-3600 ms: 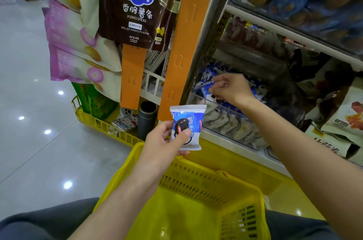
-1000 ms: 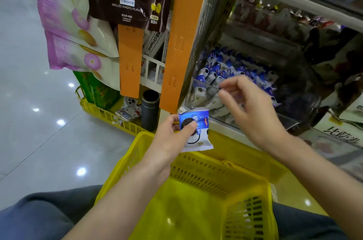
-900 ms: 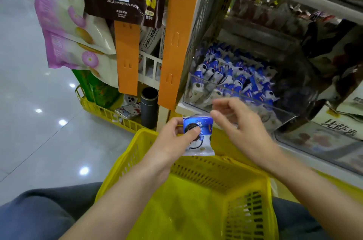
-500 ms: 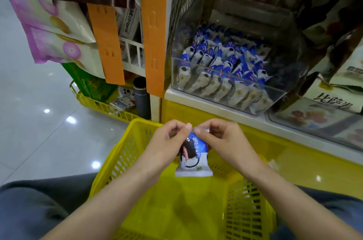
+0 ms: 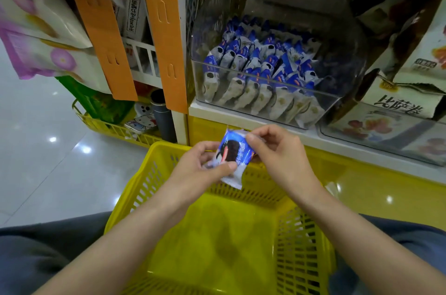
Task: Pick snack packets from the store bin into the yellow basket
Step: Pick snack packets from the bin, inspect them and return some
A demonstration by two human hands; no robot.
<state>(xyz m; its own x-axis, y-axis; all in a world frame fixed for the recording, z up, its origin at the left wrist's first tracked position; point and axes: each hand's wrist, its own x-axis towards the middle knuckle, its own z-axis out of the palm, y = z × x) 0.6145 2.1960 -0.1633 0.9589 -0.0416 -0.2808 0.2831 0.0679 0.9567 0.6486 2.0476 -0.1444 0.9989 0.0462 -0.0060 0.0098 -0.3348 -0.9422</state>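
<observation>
A blue and white snack packet with a dark biscuit picture is held over the far rim of the yellow basket. My left hand pinches its lower left edge with thumb and fingers. My right hand pinches its upper right corner. The basket sits on my lap, and no packet shows on its visible floor. The clear store bin on the shelf above holds several packets of the same kind in rows.
Two orange hanging strips and hanging snack bags are at the upper left. Boxed snacks sit to the right of the bin. A low yellow rack with a dark cylinder stands on the shiny floor at left.
Both hands came down from the bin to the basket rim. My right hand joined the left on the packet, and the packet has tilted and turned between them.
</observation>
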